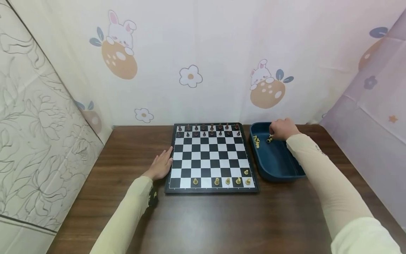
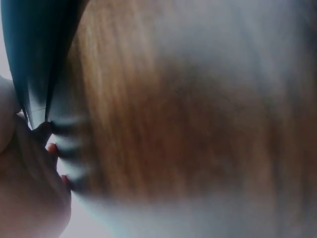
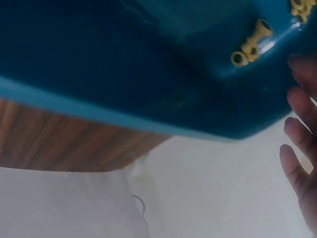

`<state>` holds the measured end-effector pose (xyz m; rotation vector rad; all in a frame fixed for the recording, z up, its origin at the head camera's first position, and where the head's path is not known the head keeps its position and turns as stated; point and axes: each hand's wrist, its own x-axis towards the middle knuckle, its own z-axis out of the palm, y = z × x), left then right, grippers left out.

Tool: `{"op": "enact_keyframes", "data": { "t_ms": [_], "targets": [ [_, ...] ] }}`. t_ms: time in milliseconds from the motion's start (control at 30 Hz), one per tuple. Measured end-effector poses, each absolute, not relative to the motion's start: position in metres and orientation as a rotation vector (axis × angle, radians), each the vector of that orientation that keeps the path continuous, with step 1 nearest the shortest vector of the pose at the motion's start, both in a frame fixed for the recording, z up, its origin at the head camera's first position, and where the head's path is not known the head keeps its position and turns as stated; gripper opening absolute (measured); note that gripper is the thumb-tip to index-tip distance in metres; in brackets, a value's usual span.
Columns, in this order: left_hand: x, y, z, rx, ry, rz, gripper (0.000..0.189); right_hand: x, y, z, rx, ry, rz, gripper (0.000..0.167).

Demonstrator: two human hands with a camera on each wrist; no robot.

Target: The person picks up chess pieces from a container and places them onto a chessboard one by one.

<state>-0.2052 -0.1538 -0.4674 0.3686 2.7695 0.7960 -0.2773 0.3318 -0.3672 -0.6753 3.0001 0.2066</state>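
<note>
My right hand (image 1: 283, 129) reaches over the far end of a blue tray (image 1: 276, 164), close to the yellow chess pieces (image 1: 269, 138) inside. In the right wrist view its fingers (image 3: 302, 101) are spread and slightly bent, with no piece visible between them; the thumb is out of sight. More yellow pieces (image 1: 256, 141) lie along the tray's left side. My left hand (image 1: 160, 165) rests on the table with its fingertips at the left edge of the chessboard (image 1: 204, 155). Several yellow pieces (image 1: 217, 181) stand at the board's near right; dark pieces (image 1: 204, 127) fill its two far rows.
The brown wooden table (image 1: 203, 225) meets a white patterned curtain (image 1: 190, 42) at the back. A lilac cloth (image 1: 374, 116) hangs on the right, and a panel with flower line drawings (image 1: 41, 120) stands on the left. The tray sits right beside the board.
</note>
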Motion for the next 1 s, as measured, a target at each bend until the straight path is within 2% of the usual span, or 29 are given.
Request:
{"op": "enact_keyframes", "data": {
  "t_ms": [67, 233, 567, 1000],
  "targets": [
    [-0.205, -0.154, -0.469, 0.369, 2.774, 0.796, 0.055, -0.279, 0.335, -0.375, -0.682, 2.997, 0.237, 0.004],
    [-0.202, -0.155, -0.471, 0.367, 2.776, 0.806, 0.055, -0.28, 0.337, -0.389, -0.71, 3.008, 0.259, 0.002],
    [-0.204, -0.154, -0.466, 0.353, 2.766, 0.798, 0.054, -0.284, 0.34, -0.399, -0.651, 3.021, 0.24, 0.031],
    [-0.204, -0.154, -0.465, 0.327, 2.756, 0.798, 0.055, -0.289, 0.343, -0.41, -0.704, 3.055, 0.348, 0.033]
  ]
}}
